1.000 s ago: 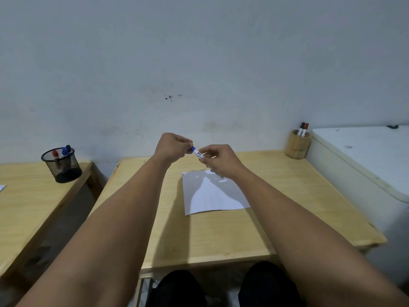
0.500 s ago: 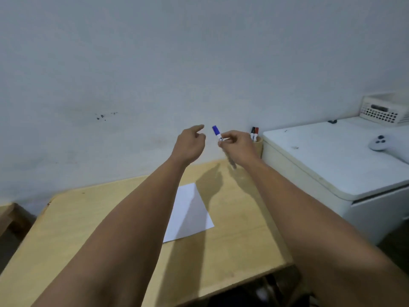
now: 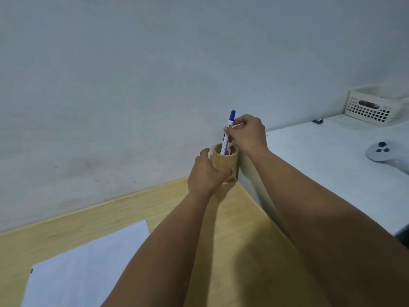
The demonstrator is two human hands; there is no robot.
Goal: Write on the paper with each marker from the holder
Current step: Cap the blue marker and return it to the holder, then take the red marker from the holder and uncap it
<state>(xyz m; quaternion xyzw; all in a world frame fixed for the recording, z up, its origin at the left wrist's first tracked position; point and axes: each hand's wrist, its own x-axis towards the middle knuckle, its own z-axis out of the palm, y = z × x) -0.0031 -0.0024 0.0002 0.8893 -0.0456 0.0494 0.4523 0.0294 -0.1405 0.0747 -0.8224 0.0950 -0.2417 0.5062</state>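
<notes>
A round wooden holder (image 3: pixel 225 161) stands at the far right corner of the wooden desk (image 3: pixel 234 222), against the wall. My left hand (image 3: pixel 207 175) wraps around its left side. My right hand (image 3: pixel 246 132) pinches a white marker with a blue cap (image 3: pixel 230 127), held upright, cap up, its lower end inside the holder's mouth. Other markers in the holder are mostly hidden behind my right hand. The white paper (image 3: pixel 84 267) lies at the lower left of the desk, away from both hands.
A white cabinet top (image 3: pixel 332 169) adjoins the desk on the right, higher than the desk. On it lie a white controller (image 3: pixel 382 151), a white perforated basket (image 3: pixel 374 107) and a small dark object (image 3: pixel 317 121). A grey wall runs behind.
The view swung right and closer. My right hand carried the capped blue marker from over the paper to the holder and lowered its end in. My left hand let go of the marker and took the holder.
</notes>
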